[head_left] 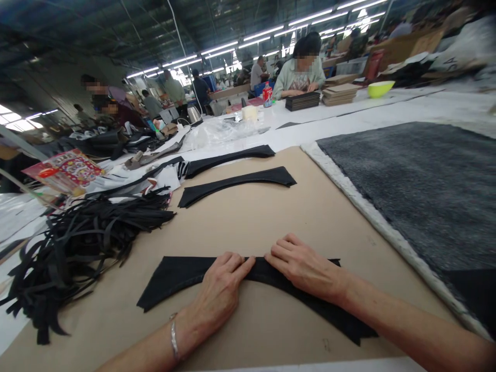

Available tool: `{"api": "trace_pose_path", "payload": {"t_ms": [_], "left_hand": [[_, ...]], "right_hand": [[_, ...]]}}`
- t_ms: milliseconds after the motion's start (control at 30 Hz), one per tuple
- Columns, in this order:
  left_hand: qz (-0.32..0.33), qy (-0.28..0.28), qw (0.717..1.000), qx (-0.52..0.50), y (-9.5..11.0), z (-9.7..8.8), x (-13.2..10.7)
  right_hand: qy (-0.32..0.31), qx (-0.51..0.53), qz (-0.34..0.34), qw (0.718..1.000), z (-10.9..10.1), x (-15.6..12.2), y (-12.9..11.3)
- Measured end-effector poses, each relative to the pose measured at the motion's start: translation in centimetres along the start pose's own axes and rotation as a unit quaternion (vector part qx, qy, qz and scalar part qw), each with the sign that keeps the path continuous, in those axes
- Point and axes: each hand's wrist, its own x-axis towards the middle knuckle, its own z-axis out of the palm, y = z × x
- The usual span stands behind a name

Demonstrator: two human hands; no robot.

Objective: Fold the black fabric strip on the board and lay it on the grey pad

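A curved black fabric piece (174, 276) lies flat on a brown cardboard sheet (271, 217) close to me. My left hand (220, 292) rests on its middle with fingers stretched flat and pressed down. My right hand (304, 266) lies flat on the same piece just to the right, fingertips almost meeting those of the left. Neither hand grips anything. Two more curved black pieces, one (236, 186) and another (228, 159), lie farther away on the cardboard.
A tangled heap of black strips (81, 237) sits to the left. A dark grey fuzzy mat (418, 181) covers the right side. A colourful packet (65, 170) lies far left. Other people sit at the long white tables behind, with stacked cards (337, 93) and a green bowl (380, 89).
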Motion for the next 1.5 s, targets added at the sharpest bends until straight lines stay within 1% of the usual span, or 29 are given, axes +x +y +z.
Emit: {"api": "trace_pose_path", "payload": {"t_ms": [133,433,567,700,833,1000,1167,1333,1500], "left_hand": [[-0.003,-0.031,0.999,0.029,0.4,-0.4,0.6],[0.023,-0.075,0.991,0.113,1.3,-1.1,1.6],[0.035,-0.073,0.988,0.133,1.6,-1.1,1.9],[0.058,-0.058,0.99,0.116,1.9,-0.9,2.5],[0.086,-0.076,0.99,0.087,2.2,-0.8,3.3],[0.104,-0.08,0.985,0.108,3.0,-1.0,4.0],[0.101,-0.097,0.979,0.147,4.2,-1.0,4.6],[0.098,-0.085,0.977,0.169,4.7,-0.4,4.7],[0.101,-0.073,0.974,0.188,4.8,0.5,4.6]], "right_hand": [[0.002,0.007,0.008,1.0,-0.3,-1.7,0.6],[-0.01,-0.017,0.014,1.0,-1.3,-4.6,1.2],[-0.005,-0.021,0.016,1.0,-1.7,-5.7,1.4],[-0.005,-0.029,0.016,0.999,-2.2,-6.6,1.6],[-0.014,-0.038,0.015,0.999,-2.6,-7.3,1.7],[-0.003,-0.043,0.022,0.999,-2.8,-8.3,1.9],[0.011,-0.053,0.033,0.998,-3.0,-9.5,2.0],[-0.008,-0.056,0.044,0.997,-3.8,-10.3,2.0],[-0.009,-0.083,0.056,0.995,-4.3,-11.6,2.1]]}}
